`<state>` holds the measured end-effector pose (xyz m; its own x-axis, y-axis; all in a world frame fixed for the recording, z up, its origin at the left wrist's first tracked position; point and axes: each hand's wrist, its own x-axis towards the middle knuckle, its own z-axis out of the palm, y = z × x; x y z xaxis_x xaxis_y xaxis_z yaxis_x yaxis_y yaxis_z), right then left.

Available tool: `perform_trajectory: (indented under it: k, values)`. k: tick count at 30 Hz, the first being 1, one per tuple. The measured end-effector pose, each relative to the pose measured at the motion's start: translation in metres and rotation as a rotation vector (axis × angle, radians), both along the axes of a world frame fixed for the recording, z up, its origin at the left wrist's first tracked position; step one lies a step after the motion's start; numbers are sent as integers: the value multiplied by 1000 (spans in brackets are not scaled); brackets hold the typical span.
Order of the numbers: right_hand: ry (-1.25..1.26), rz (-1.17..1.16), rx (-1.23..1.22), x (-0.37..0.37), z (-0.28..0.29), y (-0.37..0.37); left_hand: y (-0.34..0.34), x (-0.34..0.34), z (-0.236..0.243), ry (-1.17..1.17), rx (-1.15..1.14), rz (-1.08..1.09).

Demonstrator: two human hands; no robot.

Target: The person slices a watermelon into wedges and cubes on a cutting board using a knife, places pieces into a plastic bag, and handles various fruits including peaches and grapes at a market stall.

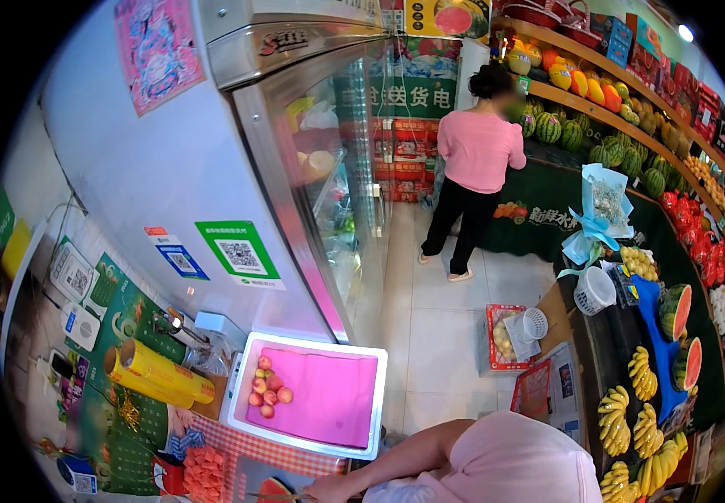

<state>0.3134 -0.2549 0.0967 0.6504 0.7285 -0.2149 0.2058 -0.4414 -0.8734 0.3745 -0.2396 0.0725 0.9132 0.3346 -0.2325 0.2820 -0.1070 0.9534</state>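
Note:
At the lower edge, my right arm reaches to the left out of a pale pink sleeve. My right hand (323, 488) is closed around the handle of what looks like a knife (277, 495), partly cut off by the picture's edge. Its thin blade lies across a cut piece of watermelon (274, 486) with red flesh. Left of it, a heap of red watermelon chunks (205, 474) sits on the counter. My left hand is not in view.
A white foam box (382, 394) with a pink liner holds several peaches (267, 388). Yellow film rolls (165, 373) lie beside a glass-door fridge (312, 193). Bananas (643, 373) and watermelon halves (675, 312) fill the right-hand stand. Another person (481, 142) stands farther back.

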Motion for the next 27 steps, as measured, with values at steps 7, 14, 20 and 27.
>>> perform_trajectory:
  k: [7,14,20,27]
  values:
    - [-125,30,73,4,-12,-7,-42,15,17,1,0,-195]
    - [-188,-6,125,7,-26,-21,-76,21,24,12,1,-308]
    - [-146,-23,78,6,-2,-42,-96,26,21,26,-12,-360]
    - [-38,61,-185,4,-17,-23,-112,33,22,36,-17,-423]
